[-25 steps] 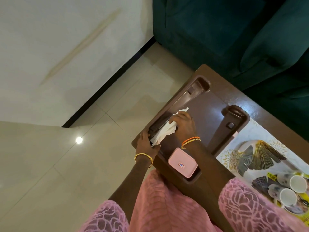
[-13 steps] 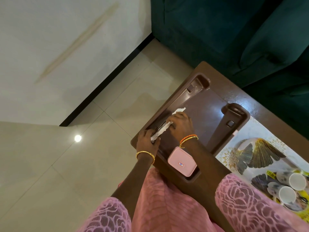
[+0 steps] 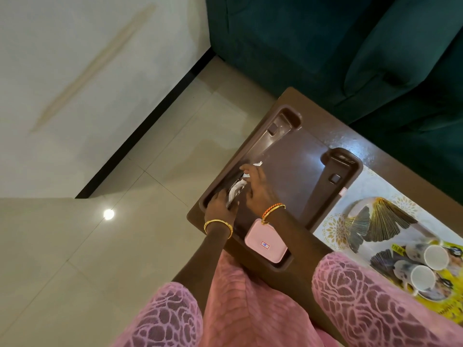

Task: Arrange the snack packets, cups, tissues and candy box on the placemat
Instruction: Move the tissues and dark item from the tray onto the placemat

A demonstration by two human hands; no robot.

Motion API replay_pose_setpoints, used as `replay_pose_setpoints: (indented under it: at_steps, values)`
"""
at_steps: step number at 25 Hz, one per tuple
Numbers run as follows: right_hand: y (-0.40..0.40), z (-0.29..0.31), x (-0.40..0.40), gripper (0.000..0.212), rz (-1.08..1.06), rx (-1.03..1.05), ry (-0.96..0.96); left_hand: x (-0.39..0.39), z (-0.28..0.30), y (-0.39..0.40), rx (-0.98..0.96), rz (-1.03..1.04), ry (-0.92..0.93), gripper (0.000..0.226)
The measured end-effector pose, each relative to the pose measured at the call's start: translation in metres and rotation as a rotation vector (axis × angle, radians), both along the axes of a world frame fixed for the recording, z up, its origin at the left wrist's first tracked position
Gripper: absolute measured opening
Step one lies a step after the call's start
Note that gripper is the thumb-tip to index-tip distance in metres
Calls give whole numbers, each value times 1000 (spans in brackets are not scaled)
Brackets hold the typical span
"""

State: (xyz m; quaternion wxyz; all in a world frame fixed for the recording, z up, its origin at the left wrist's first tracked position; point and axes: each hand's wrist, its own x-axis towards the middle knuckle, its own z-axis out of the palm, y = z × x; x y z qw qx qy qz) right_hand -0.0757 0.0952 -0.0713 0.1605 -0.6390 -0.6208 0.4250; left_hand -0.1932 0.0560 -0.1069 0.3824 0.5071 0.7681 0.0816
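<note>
Both hands work over white tissues (image 3: 235,192) at the left rim of a brown plastic tray (image 3: 295,171). My left hand (image 3: 220,205) grips the near end of the tissues. My right hand (image 3: 258,186) presses on them from the right, fingers curled over the far end. A pink candy box (image 3: 265,244) lies in the tray's near corner, just below my right wrist. Two white cups (image 3: 423,266) lie on their sides on yellow snack packets (image 3: 448,289) on the leaf-patterned placemat (image 3: 375,186) at the right.
The tray sits on a dark wooden table (image 3: 333,131). A dark green sofa (image 3: 325,46) stands beyond it. Beige floor tiles (image 3: 125,246) lie to the left, under a white wall with a black skirting. My pink sleeves fill the bottom of the view.
The tissues were loose and fanned out a second ago. Both hands have since pressed them together into a narrow flat bundle against the tray's left rim.
</note>
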Motion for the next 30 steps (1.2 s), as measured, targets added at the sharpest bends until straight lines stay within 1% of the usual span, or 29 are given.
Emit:
replay_pose_setpoints:
  at_steps: [2,4,8,11,13,15,17,20,22,27,30]
  values:
    - [0,-1,-2,60,-58,-11,46,1,2,2,36,2,-4,32]
    - [-2,0,0,63,-94,21,39,0,6,2,70,-33,10,32]
    - [-4,12,22,66,-54,116,-136,0,30,4,231,-147,7,36]
    - [-14,27,61,54,-26,126,-233,12,55,4,353,-278,-80,28]
    - [-32,34,92,49,-124,96,-249,27,65,4,343,-350,-175,26]
    - [-61,40,125,47,-330,66,-186,51,71,-1,303,-417,-252,28]
    - [-91,44,151,46,-467,38,-120,78,73,-7,269,-481,-303,30]
    - [-129,44,183,51,-552,-11,-97,127,73,-21,204,-586,-352,32]
    - [-147,44,205,52,-614,4,-115,158,74,-31,148,-642,-350,35]
    - [-178,40,277,44,-567,62,-229,242,76,-42,115,-808,-381,34]
    - [-177,28,327,39,-591,32,-248,296,70,-32,97,-904,-336,36]
